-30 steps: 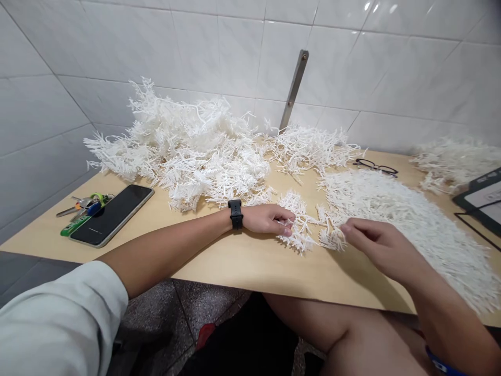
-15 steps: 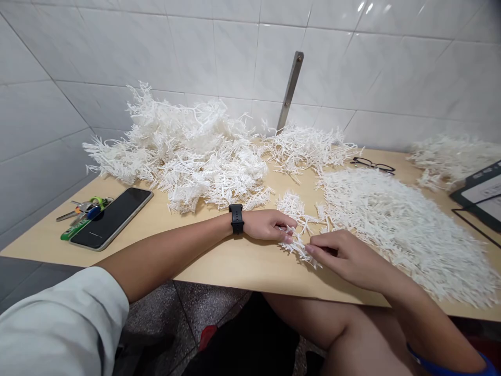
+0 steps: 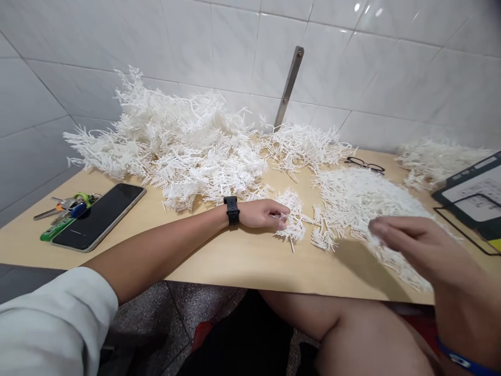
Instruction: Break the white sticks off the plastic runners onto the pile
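Note:
My left hand (image 3: pixel 260 214), with a black watch on its wrist, rests at the table's front middle. Its thumb and fingers pinch a white branched plastic piece (image 3: pixel 289 230). Around it lies a small cluster of the same pieces (image 3: pixel 290 201). My right hand (image 3: pixel 418 245), blurred by motion, is raised above the near edge of the wide, flat pile of white pieces (image 3: pixel 348 193). Its thumb and fingers are drawn together; whatever may be between them cannot be made out. Another small clump (image 3: pixel 324 237) sits between the hands.
A tall tangled heap of white branched plastic (image 3: pixel 176 141) fills the back left, with a smaller heap (image 3: pixel 309 143) beside a metal bar (image 3: pixel 288 89). A phone (image 3: pixel 99 216) and keys (image 3: pixel 64 206) lie left. Glasses (image 3: pixel 365 165) and a dark-framed panel (image 3: pixel 473 193) are right.
My right hand has moved away from the left, rightward and up over the flat pile. My left hand stays pinched on a white piece. The view has shifted slightly.

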Demonstrator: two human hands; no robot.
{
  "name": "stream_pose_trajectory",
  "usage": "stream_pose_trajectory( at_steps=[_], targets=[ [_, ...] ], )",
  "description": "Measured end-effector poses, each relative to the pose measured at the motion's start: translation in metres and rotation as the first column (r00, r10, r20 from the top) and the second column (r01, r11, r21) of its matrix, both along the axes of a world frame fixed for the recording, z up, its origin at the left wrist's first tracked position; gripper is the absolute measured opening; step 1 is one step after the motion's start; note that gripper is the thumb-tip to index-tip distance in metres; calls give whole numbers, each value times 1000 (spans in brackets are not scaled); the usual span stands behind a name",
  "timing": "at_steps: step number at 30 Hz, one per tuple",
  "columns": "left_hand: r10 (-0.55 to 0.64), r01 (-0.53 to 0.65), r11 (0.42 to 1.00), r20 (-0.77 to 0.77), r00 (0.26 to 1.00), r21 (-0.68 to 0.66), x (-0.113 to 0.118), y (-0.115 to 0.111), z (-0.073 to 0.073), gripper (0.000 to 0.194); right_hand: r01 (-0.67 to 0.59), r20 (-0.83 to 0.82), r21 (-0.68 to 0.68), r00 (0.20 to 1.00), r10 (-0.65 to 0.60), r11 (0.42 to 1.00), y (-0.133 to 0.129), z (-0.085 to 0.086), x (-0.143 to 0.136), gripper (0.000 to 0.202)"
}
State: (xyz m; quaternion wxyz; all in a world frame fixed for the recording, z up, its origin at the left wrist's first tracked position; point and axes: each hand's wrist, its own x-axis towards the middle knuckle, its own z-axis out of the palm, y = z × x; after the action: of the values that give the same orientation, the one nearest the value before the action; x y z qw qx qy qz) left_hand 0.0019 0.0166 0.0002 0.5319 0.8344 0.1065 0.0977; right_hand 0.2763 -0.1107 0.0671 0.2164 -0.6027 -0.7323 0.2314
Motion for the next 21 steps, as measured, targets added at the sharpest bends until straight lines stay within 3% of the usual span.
stream_pose_trajectory(
  at_steps=[2,3,4,7,9,11,14,17,21],
  targets=[
    [18,-17,1000,6,1000,-11,0,0,-1,36,204,135,106,967,-217,973,7,-4,13,32],
    [20,-20,1000,8,1000,-13,1,0,-1,36,249,219,148,936,-277,957,12,-8,15,22],
    [24,-24,1000,11,1000,-15,1,-1,-2,35,257,296,192,905,-305,947,17,-14,15,15],
    [30,-30,1000,-1,1000,-3,3,-4,-3,36,207,347,331,880,-323,921,25,-27,0,28],
    [32,-32,999,-16,999,10,4,-6,-3,37,162,216,288,949,-229,944,24,-29,-21,28],
    [29,-29,1000,-18,999,7,4,-7,-2,37,39,52,99,998,-44,994,20,-28,-45,29],
    [22,-22,1000,-30,999,6,4,-9,0,37,-163,-34,-96,986,161,982,16,-26,-73,31],
    [22,-20,999,-48,999,29,2,-9,0,37,-232,-30,-152,973,230,961,14,-28,-79,34],
    [41,-41,999,-17,999,5,-1,-4,0,38,-276,-112,-211,960,257,938,8,-32,-62,37]
  ],
)
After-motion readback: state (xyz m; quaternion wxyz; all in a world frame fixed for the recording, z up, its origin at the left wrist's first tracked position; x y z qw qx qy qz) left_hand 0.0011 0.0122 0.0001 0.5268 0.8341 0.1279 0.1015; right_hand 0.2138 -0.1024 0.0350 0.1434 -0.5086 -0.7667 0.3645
